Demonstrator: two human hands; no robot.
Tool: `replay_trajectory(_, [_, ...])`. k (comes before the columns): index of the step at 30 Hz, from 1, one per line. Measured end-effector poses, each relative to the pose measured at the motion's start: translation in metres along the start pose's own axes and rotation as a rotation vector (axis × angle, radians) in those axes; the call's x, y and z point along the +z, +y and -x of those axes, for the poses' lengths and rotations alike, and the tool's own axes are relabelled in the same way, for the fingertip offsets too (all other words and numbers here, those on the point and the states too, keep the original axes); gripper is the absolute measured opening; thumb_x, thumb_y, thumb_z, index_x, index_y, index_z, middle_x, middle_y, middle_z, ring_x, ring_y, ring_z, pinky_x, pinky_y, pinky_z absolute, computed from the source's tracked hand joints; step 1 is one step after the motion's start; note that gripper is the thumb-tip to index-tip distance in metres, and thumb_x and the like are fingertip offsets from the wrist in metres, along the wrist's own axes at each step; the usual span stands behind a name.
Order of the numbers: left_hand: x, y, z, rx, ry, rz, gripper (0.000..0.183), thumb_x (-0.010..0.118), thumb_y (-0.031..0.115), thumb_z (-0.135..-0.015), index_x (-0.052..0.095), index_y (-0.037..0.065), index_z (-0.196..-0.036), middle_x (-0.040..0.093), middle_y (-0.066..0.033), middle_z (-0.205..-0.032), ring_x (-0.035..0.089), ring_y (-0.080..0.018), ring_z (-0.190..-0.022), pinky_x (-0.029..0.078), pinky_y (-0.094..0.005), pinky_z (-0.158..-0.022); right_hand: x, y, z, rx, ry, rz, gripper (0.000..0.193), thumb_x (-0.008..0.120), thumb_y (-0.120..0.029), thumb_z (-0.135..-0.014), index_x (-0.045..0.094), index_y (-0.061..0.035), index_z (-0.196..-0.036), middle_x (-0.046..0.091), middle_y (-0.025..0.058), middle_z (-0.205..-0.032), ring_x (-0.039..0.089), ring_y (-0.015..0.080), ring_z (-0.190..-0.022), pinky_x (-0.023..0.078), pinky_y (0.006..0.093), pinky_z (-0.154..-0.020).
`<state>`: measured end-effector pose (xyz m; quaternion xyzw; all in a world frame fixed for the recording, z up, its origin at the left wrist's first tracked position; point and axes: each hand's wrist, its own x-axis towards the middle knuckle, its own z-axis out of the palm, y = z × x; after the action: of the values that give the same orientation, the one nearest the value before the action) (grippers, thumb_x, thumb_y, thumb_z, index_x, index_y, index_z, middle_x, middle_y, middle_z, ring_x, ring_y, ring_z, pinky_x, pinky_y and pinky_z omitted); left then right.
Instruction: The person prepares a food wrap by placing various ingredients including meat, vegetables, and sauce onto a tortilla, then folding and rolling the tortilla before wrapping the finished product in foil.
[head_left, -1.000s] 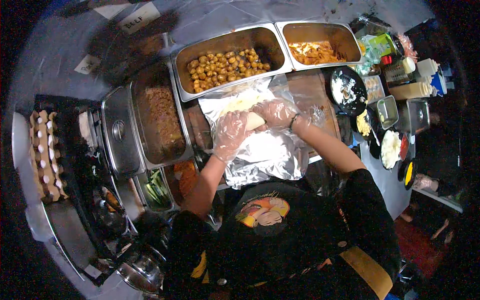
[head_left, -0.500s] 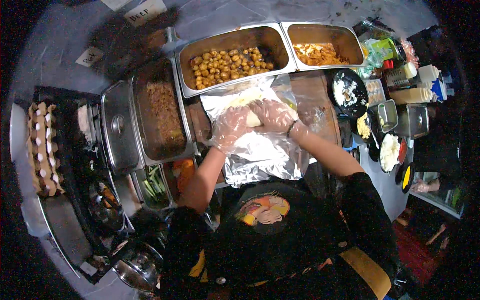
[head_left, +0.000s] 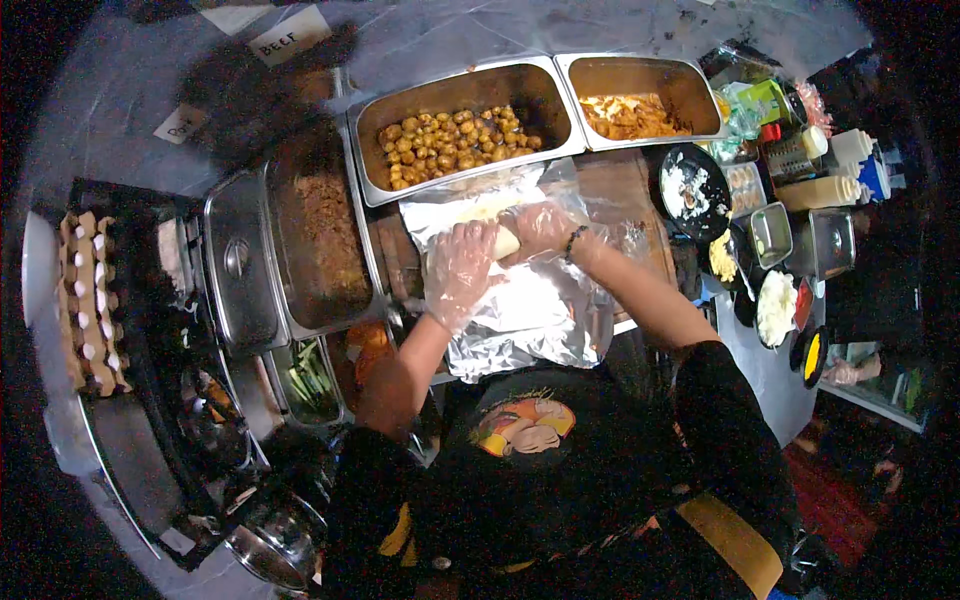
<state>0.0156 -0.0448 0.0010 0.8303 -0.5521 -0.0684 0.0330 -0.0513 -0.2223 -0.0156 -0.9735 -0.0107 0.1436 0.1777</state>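
Black top with a coloured printed picture: the person's own clothing [head_left: 600, 470], nearest, just below the foil.
Crumpled silver foil sheet: spread under both hands [head_left: 535, 345], its near part bare and shiny.
Left hand, in a clear plastic glove: on the left part of the roll [head_left: 458, 270], fingers [head_left: 482, 236] curved over it and holding it.
Pale, soft-looking rolled flatbread: above the foil [head_left: 506, 243], between the two hands and largely covered by them.
Right hand, in a clear plastic glove: curled over the roll's right part [head_left: 545, 226], holding it; its fingertips are hidden. A dark beaded bracelet [head_left: 577, 240] circles the wrist.
Brown wooden board: under the foil [head_left: 630, 190], showing to its right.
Deep rectangular steel tray: just beyond the foil [head_left: 430, 90], holding small round brown pieces [head_left: 455, 145].
Smaller rectangular steel tray: touching it on the right [head_left: 640, 75], holding orange-brown pieces [head_left: 635, 118].
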Motion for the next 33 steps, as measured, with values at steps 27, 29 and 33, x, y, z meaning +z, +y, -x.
replay_trajectory(27, [0.048,-0.034,0.005,0.076,0.038,0.178,0.079,0.075,0.039,-0.063,0.046,0.003,-0.127,0.061,-0.0179,-0.101,0.057,-0.0341,-0.096,0.046,-0.0456,-0.082,-0.013,-0.013,0.017,0.044,-0.125,0.038,0.069,0.066,-0.053,-0.073,0.048,-0.0107,-0.124,0.063,0.0210,-0.097,0.062,0.0377,-0.091,0.048,0.0486,-0.080])
replay_trajectory(29, [0.041,-0.033,0.002,0.047,-0.039,0.213,0.079,0.075,0.039,-0.064,0.045,0.003,-0.127,0.060,-0.0177,-0.102,0.057,-0.0335,-0.097,0.046,-0.0454,-0.082,-0.017,-0.015,0.017,0.037,-0.147,0.050,0.070,0.064,-0.056,-0.074,0.047,-0.0115,-0.125,0.064,0.0219,-0.097,0.062,0.0385,-0.090,0.048,0.0491,-0.080])
replay_trajectory(33, [0.033,-0.028,0.002,0.018,-0.086,0.204,0.074,0.074,0.041,-0.065,0.049,0.005,-0.124,0.059,-0.0153,-0.105,0.056,-0.0314,-0.098,0.047,-0.0442,-0.079,-0.010,-0.012,0.012,0.065,-0.195,0.055,0.069,0.064,-0.055,-0.073,0.047,-0.0120,-0.125,0.065,0.0207,-0.096,0.063,0.0385,-0.090,0.048,0.0493,-0.080])
